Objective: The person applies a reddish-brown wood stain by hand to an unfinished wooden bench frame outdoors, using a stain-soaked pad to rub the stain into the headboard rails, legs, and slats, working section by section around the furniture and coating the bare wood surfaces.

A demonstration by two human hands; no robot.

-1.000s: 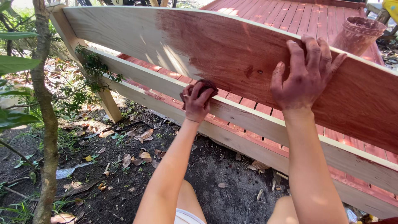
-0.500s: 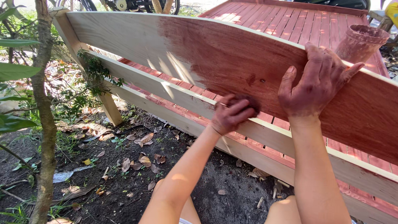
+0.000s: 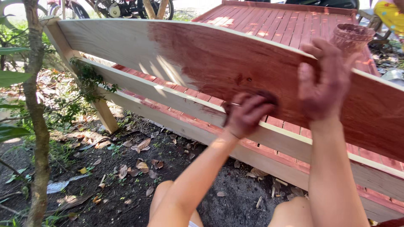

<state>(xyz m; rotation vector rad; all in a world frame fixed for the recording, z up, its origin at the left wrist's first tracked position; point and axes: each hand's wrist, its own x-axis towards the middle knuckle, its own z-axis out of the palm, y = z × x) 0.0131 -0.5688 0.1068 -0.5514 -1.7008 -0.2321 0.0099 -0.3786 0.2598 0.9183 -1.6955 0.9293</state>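
A long wooden board (image 3: 126,46) forms the top rail of a bench-like frame; its right part is stained dark red, its left part is bare pale wood. My left hand (image 3: 246,114) is closed around a small dark stain-soaked rag (image 3: 267,97) and presses it against the lower edge of the stained area. My right hand (image 3: 326,82), its fingers smeared with stain, lies spread over the board's top edge. A stain-covered cup (image 3: 351,37) stands on the red slatted platform (image 3: 273,23) behind the board.
Two pale lower rails (image 3: 139,84) run under the board, with a bare wooden leg (image 3: 103,111) at left. A thin tree trunk (image 3: 38,113) stands at far left. Dark soil with dry leaves (image 3: 139,164) lies below. My bare knees show at the bottom.
My left hand has slid right along the board's lower part with the rag. My right hand has shifted right along the top edge. The view has moved closer.
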